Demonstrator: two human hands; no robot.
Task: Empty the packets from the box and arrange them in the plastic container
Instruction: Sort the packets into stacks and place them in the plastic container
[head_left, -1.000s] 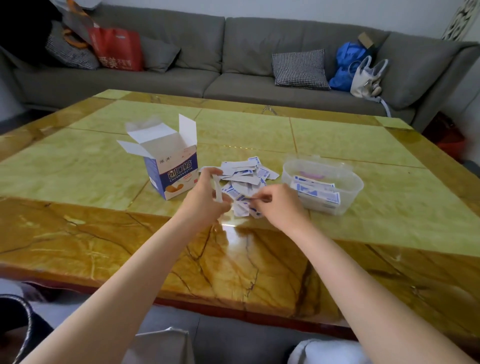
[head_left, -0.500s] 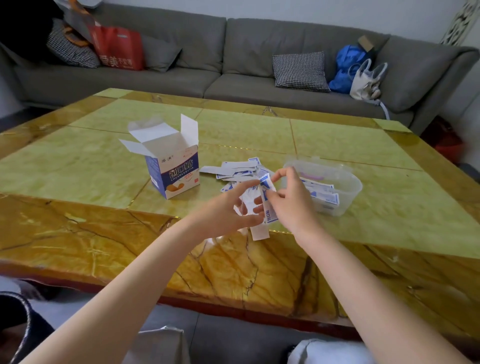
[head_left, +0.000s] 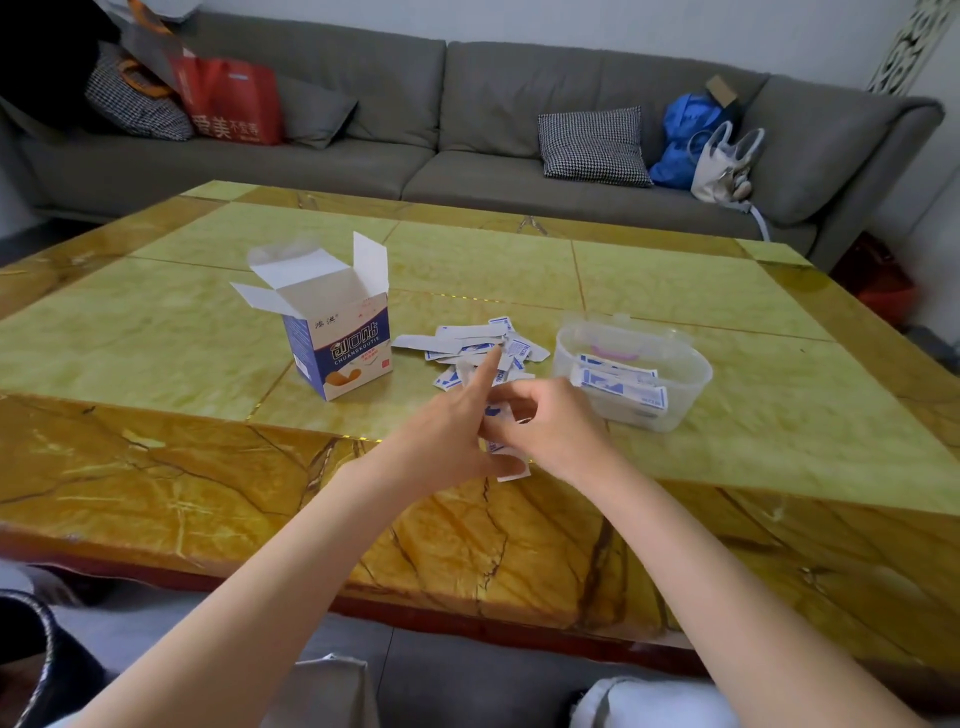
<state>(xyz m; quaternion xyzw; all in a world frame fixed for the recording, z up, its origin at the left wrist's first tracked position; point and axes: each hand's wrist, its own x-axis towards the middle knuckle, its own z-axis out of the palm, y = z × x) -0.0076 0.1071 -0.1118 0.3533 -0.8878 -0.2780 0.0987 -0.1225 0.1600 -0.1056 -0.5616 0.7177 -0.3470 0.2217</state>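
Packets (head_left: 475, 347) between box (head_left: 340, 340) and container (head_left: 685, 374)

Soft, even daylight, moderately bright, no hard shadows. Polished bench (head_left: 675, 291) shows a small glare spot just below the hands (head_left: 498, 431), faint sheen along tile seams. Wide-angle bowing: sofa (head_left: 467, 130) and bench edges curve near the frame borders. Slight motion blur on fingers; packet print is soft. Top-left corner dark.
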